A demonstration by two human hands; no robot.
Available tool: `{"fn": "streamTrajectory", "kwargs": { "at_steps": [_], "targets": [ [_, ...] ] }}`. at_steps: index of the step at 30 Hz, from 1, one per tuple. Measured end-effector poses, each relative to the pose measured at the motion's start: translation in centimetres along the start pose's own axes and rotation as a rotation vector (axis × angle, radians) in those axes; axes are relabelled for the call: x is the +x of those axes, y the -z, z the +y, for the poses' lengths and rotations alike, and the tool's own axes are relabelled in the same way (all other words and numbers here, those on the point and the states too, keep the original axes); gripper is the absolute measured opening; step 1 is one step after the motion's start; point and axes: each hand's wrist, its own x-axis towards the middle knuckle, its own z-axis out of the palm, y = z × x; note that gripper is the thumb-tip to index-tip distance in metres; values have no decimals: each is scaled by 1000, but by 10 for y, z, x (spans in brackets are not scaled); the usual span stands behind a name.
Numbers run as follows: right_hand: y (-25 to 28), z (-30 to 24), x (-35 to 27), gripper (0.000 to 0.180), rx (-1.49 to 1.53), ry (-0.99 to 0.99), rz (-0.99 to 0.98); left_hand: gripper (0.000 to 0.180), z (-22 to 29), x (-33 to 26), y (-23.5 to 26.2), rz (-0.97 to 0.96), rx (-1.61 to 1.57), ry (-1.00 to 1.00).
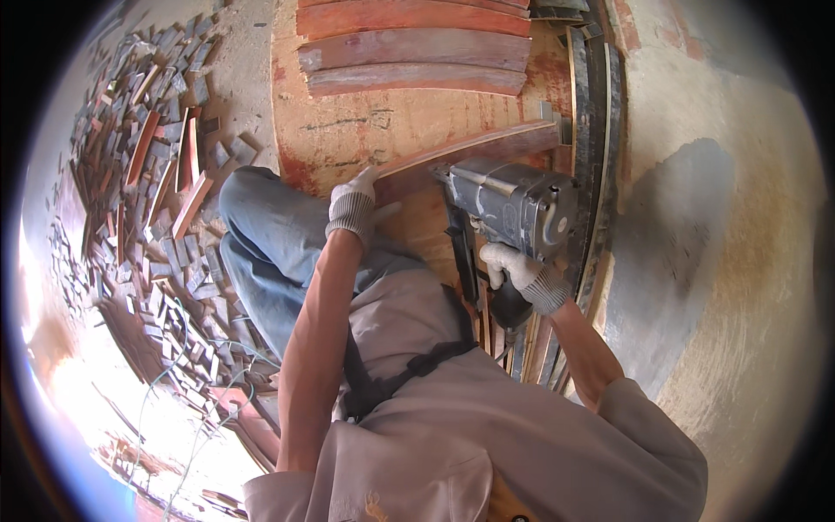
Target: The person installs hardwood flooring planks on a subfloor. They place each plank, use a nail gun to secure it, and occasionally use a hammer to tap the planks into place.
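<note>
Left hand (355,202), gloved, fingers pressed flat on near-left end of reddish wood strip (470,155), pinning it to plywood worktop (391,126). Right hand (522,271), gloved, fingers wrapped round handle of grey nail gun (513,202), nose apparently touching strip. More strips (416,48) far. Offcut pile (156,174) on floor, left.

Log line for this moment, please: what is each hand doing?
left hand: pressing reddish wood strip on plywood board | right hand: gripping grey nail gun, nose at strip
</note>
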Motion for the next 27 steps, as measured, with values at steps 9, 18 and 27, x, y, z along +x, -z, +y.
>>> {"fn": "streamTrajectory", "kwargs": {
  "at_steps": [9, 18, 27],
  "targets": [
    [-5, 4, 0, 26, 76, 7, 19, 61, -2, 4, 6, -40, 143, -114],
    [-24, -6, 6, 23, -72, 17, -69, 53, -40, 23, -39, 32, -690, 143],
    [-14, -8, 2, 18, -40, 37, -86, 59, -36, 18, -24, 21, 48, -35]
  ]
}}
